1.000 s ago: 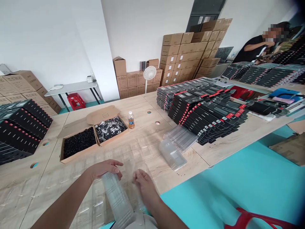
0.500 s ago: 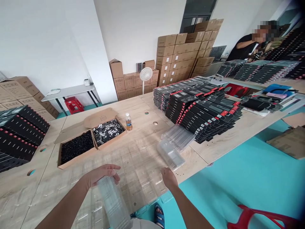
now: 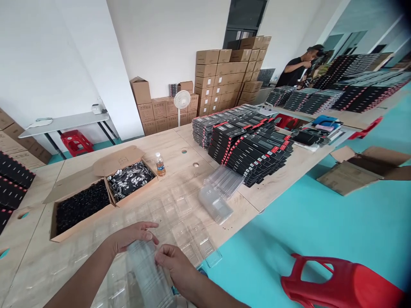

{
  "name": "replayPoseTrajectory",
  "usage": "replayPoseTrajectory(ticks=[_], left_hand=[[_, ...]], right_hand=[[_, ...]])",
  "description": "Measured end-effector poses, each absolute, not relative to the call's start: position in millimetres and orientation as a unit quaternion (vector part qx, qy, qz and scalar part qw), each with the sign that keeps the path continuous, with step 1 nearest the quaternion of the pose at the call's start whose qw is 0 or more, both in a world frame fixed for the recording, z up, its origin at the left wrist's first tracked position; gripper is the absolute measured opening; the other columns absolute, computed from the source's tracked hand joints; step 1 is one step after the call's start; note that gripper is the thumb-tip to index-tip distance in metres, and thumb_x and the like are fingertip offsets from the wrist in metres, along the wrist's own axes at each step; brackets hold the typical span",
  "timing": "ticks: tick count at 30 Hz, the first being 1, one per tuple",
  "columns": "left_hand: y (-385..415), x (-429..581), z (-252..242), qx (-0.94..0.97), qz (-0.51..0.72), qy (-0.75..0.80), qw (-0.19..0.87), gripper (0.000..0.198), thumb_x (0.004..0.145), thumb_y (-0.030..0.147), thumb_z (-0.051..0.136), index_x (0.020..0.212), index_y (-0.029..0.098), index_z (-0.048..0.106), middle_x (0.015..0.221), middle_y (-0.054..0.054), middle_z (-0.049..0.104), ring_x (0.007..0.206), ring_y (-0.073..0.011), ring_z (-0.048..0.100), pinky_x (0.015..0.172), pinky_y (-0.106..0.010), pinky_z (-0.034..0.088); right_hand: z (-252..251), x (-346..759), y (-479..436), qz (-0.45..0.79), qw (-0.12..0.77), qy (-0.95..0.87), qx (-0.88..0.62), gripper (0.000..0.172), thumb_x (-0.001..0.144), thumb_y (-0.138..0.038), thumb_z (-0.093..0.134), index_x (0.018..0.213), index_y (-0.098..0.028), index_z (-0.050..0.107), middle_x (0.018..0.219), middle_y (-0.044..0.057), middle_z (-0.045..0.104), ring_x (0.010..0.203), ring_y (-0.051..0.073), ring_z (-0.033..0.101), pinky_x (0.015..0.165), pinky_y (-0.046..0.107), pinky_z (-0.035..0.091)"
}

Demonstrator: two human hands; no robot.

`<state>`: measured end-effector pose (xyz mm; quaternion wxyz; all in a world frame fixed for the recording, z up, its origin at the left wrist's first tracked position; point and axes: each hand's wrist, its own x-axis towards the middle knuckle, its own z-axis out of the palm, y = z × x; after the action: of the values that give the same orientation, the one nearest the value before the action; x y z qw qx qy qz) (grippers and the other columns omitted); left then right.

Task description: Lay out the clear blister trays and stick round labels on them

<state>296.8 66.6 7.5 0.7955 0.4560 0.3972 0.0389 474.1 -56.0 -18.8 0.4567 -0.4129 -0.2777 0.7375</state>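
The left hand (image 3: 133, 237) and right hand (image 3: 171, 261) hold a stack of thin, clear plastic trays (image 3: 146, 271) with bent fingers (image 3: 147, 234). The stack has shiny, ridged sides. It leans at the near edge of the wood counter (image 3: 180, 145), over more clear plastic sheets (image 3: 189, 239), near a cardboard box (image 3: 77, 233) of black bits.

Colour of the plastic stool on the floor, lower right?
The plastic stool is bright red; it shows best in the head view.
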Motion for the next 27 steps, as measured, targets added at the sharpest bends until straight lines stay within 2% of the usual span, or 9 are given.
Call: replayPoseTrajectory(ticks=[3,8,13,18,22,25,27], left_hand=[[70,297,2,0.456,0.034,0.378,0.805,0.075,0.074,0.039,0.075,0.140,0.020,0.045,0.117,-0.014,0.071,0.102,-0.0283,0.067,0.089,-0.041,0.049],[71,296,1,0.469,0.040,0.356,0.807,0.079,0.073,0.038,0.075,0.143,0.021,0.042,0.122,-0.014,0.069,0.104,-0.0284,0.066,0.090,-0.041,0.048],[65,292,2,0.443,0.073,0.372,0.813,0.080,0.070,0.037,0.077,0.142,0.023,0.044,0.128,-0.014,0.065,0.104,-0.0279,0.066,0.093,-0.042,0.048],[51,272,-10,0.401,0.126,0.400,0.814,0.083,0.069,0.039,0.078,0.143,0.023,0.044,0.132,-0.017,0.063,0.106,-0.0315,0.066,0.095,-0.046,0.047],[28,252,-23,0.343,0.177,0.435,0.814,0.078,0.069,0.047,0.076,0.139,0.025,0.050,0.132,-0.017,0.062,0.111,-0.0355,0.064,0.100,-0.050,0.044],[6,259,-30,0.313,0.238,0.473,0.788,0.077,0.064,0.051,0.078,0.134,0.025,0.056,0.130,-0.017,0.063,0.109,-0.0362,0.064,0.100,-0.049,0.044],[-6,275,-36,0.299,0.277,0.488,0.772,0.078,0.064,0.052,0.078,0.133,0.025,0.057,0.129,-0.017,0.064,0.107,-0.0360,0.065,0.100,-0.049,0.044]], right_hand=[[-25,478,-61,0.747,0.495,-0.199,-0.396,0.040,0.060,-0.049,0.080,0.058,-0.018,0.054,0.061,-0.003,0.051,0.066,0.013,0.043,0.068,0.027,0.030],[-27,478,-62,0.735,0.515,-0.179,-0.403,0.047,0.056,-0.054,0.082,0.058,-0.019,0.050,0.061,-0.004,0.048,0.065,0.013,0.040,0.067,0.027,0.031],[-16,476,-58,0.656,0.500,-0.314,-0.470,0.042,0.067,-0.056,0.071,0.060,-0.019,0.051,0.059,-0.005,0.042,0.061,0.012,0.033,0.063,0.027,0.026],[-22,489,-41,0.590,0.493,-0.372,-0.521,0.035,0.075,-0.048,0.062,0.059,-0.021,0.048,0.059,-0.004,0.043,0.061,0.013,0.038,0.061,0.027,0.031],[-33,566,31,0.502,0.518,-0.364,-0.589,0.036,0.081,-0.053,0.053,0.064,-0.022,0.049,0.065,-0.001,0.052,0.067,0.015,0.050,0.068,0.029,0.042],[-43,639,120,0.476,0.486,-0.383,-0.624,0.034,0.081,-0.052,0.054,0.069,-0.021,0.053,0.078,0.003,0.062,0.081,0.018,0.059,0.073,0.029,0.047],[-53,673,176,0.485,0.442,-0.396,-0.642,0.032,0.086,-0.046,0.053,0.069,-0.019,0.053,0.074,0.003,0.062,0.077,0.016,0.061,0.069,0.028,0.049]])
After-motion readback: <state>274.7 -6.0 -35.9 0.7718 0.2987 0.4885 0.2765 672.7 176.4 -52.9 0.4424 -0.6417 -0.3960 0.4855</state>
